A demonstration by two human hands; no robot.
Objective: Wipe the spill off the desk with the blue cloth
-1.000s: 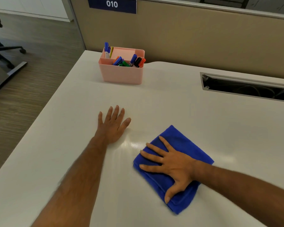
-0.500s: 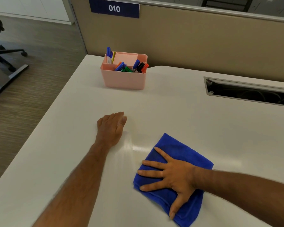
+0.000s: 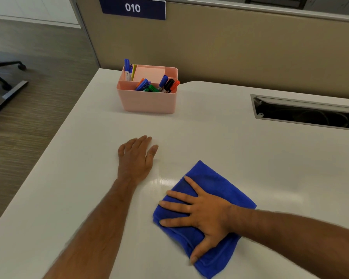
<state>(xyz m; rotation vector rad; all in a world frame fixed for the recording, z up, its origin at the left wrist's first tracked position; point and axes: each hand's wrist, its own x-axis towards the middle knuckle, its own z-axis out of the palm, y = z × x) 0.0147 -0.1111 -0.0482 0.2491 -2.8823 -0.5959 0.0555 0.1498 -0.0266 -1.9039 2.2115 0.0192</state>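
- The spill itself is hard to make out: only a glossy, reflective patch (image 3: 165,181) is seen on the white desk (image 3: 220,141), just off the cloth's upper-left edge; whether it is liquid or glare cannot be told.
- The near corner of the blue cloth (image 3: 216,182) is cut off close to the bottom edge of the view, and much of its middle is hidden under the right hand (image 3: 204,214).
- The underside of both palms is hidden, so contact pressure cannot be judged.
- The cable tray opening (image 3: 306,112) in the desk is cut off at the right edge; its inside is dark and cables are only faintly seen.
- The chair base (image 3: 4,77) on the floor at left is only partly in view.
- The cloth lies folded and flat on the desk, near the front, right of centre, directly beneath the right hand.
- The right hand is spread flat on top of the cloth, fingers extended toward the left and thumb pointing toward the near edge; nothing is clenched, the cloth is only pressed down.
- The left hand (image 3: 136,158) is laid palm-down on the bare desk, fingers together and loosely extended, holding nothing, just beside the glossy patch and apart from the cloth.
- A pink organiser (image 3: 149,101) with markers (image 3: 165,84) is seen farther back, well apart from both hands, before the partition bearing a "010" sign (image 3: 133,8).
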